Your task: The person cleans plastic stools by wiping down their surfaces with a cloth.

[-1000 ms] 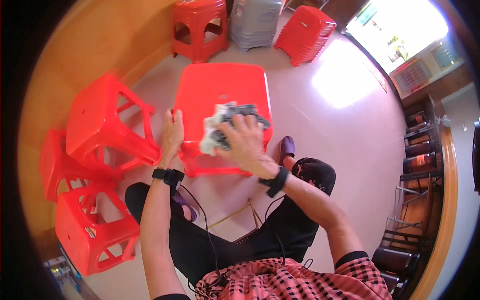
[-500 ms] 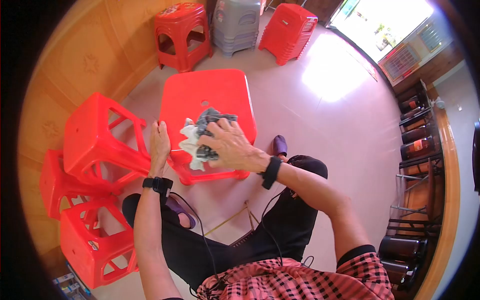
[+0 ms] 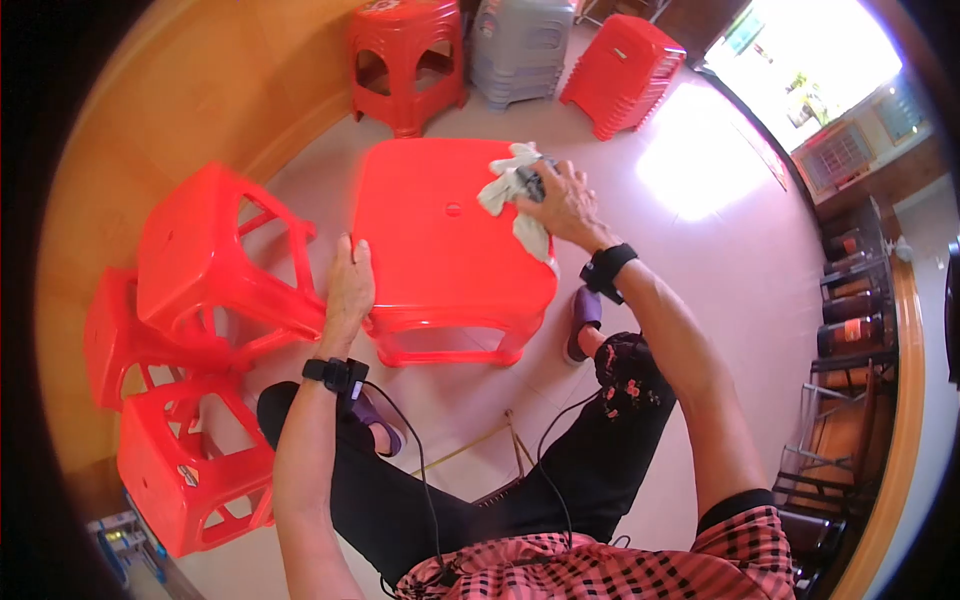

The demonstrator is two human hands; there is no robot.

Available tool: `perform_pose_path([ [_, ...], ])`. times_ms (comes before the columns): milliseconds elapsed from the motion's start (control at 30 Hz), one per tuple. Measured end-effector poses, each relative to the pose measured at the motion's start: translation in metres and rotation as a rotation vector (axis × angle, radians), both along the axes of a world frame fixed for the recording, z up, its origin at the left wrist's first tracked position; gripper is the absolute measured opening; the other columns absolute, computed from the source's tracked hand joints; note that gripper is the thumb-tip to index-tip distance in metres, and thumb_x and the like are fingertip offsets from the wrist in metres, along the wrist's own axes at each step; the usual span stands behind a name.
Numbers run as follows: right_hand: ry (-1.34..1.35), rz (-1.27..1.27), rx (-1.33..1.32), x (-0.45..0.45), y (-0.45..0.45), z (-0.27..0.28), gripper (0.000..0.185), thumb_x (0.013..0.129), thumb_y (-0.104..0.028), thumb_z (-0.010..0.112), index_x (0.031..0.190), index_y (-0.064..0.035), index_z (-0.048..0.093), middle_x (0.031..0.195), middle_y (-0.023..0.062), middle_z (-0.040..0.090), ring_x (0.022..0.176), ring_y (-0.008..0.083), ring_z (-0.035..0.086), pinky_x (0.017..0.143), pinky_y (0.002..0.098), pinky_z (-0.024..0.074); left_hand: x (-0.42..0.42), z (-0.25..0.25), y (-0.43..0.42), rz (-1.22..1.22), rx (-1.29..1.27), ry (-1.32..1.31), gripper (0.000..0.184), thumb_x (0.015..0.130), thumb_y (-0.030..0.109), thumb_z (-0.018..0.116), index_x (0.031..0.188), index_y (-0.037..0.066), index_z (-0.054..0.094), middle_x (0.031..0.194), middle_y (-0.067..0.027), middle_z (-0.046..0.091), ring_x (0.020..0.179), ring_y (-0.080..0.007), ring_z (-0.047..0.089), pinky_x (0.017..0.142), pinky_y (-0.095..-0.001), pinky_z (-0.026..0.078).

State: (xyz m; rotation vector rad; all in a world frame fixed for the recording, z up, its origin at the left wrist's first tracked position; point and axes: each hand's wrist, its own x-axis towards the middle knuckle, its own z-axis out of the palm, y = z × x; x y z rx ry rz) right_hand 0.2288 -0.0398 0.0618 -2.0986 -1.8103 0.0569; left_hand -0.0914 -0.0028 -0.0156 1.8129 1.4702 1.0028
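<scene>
A red plastic stool (image 3: 430, 255) stands upright between my knees, with a small round hole in its seat. My left hand (image 3: 349, 288) is closed on the seat's left edge, its fingers partly hidden over the side. Bunched under my right hand (image 3: 568, 208) is a grey-and-white cloth (image 3: 524, 190), pressed onto the seat near the right edge. One pale end of the cloth hangs down toward the right front corner.
Several red stools (image 3: 205, 260) lean or lie to my left. Against the back stand another red stool stack (image 3: 408, 65), a grey stack (image 3: 520, 50) and a tilted red stack (image 3: 630, 75). Dark jars (image 3: 850, 305) line a rack at right, near a bright doorway.
My right hand has swept the cloth from the front middle of the seat to its right side, farther back. My left hand stays on the left edge. The whole view has shifted slightly.
</scene>
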Motion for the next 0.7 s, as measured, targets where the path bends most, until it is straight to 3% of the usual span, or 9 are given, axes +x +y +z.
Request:
perform_pose_path([
  [167, -0.031, -0.085, -0.088, -0.003, 0.055, 0.015, 0.064, 0.073, -0.046, 0.069, 0.127, -0.0171, 0.052, 0.126, 0.02, 0.048, 0.119, 0.0451, 0.044, 0.091, 0.0589, 0.0409, 0.002, 0.005, -0.005, 0.023, 0.0, 0.073, 0.04, 0.098, 0.029, 0.039, 0.122, -0.002, 0.043, 0.111, -0.0338, 0.053, 0.103, -0.0486, 0.052, 0.088, -0.0507, 0.042],
  [233, -0.028, -0.228, -0.211, -0.012, 0.076, 0.021, 0.063, 0.074, -0.046, 0.068, 0.128, -0.0167, 0.053, 0.129, 0.0203, 0.048, 0.122, 0.0443, 0.042, 0.095, 0.0579, 0.0384, 0.005, 0.006, -0.006, 0.037, 0.018, 0.069, 0.039, 0.097, 0.028, 0.039, 0.122, -0.002, 0.043, 0.108, -0.0341, 0.054, 0.101, -0.0489, 0.053, 0.086, -0.0515, 0.043],
  [333, -0.078, -0.181, -0.226, -0.032, 0.101, 0.022, 0.062, 0.075, -0.046, 0.066, 0.128, -0.0163, 0.055, 0.132, 0.0198, 0.047, 0.125, 0.0437, 0.04, 0.098, 0.0579, 0.0349, 0.005, 0.005, -0.008, 0.049, 0.026, 0.05, 0.039, 0.097, 0.027, 0.04, 0.122, -0.002, 0.043, 0.104, -0.0342, 0.054, 0.097, -0.0496, 0.053, 0.083, -0.0529, 0.043],
  [367, -0.091, -0.076, -0.201, -0.027, 0.123, 0.002, 0.057, 0.076, -0.045, 0.064, 0.126, -0.0184, 0.056, 0.133, 0.0188, 0.047, 0.126, 0.0431, 0.038, 0.1, 0.0585, 0.032, 0.005, 0.006, -0.008, 0.04, 0.02, 0.038, 0.039, 0.097, 0.026, 0.04, 0.122, -0.003, 0.043, 0.103, -0.0339, 0.054, 0.095, -0.0501, 0.054, 0.082, -0.0536, 0.044],
  [500, -0.069, 0.129, -0.26, -0.093, 0.143, 0.007, 0.055, 0.077, -0.045, 0.062, 0.127, -0.0229, 0.056, 0.135, 0.0149, 0.047, 0.127, 0.0425, 0.037, 0.099, 0.0594, 0.032, 0.007, 0.009, -0.009, 0.035, -0.052, 0.001, 0.039, 0.097, 0.027, 0.04, 0.123, -0.003, 0.043, 0.102, -0.0337, 0.054, 0.094, -0.0502, 0.053, 0.082, -0.0536, 0.043],
  [700, -0.048, 0.41, -0.038, -0.147, 0.127, -0.005, 0.05, 0.075, -0.044, 0.064, 0.122, -0.0265, 0.057, 0.129, 0.0071, 0.05, 0.118, 0.041, 0.043, 0.093, 0.0652, 0.0333, 0.011, -0.001, -0.01, 0.103, 0.037, -0.042, 0.04, 0.098, 0.028, 0.039, 0.123, -0.002, 0.045, 0.102, -0.0332, 0.054, 0.098, -0.0487, 0.052, 0.085, -0.0514, 0.043],
])
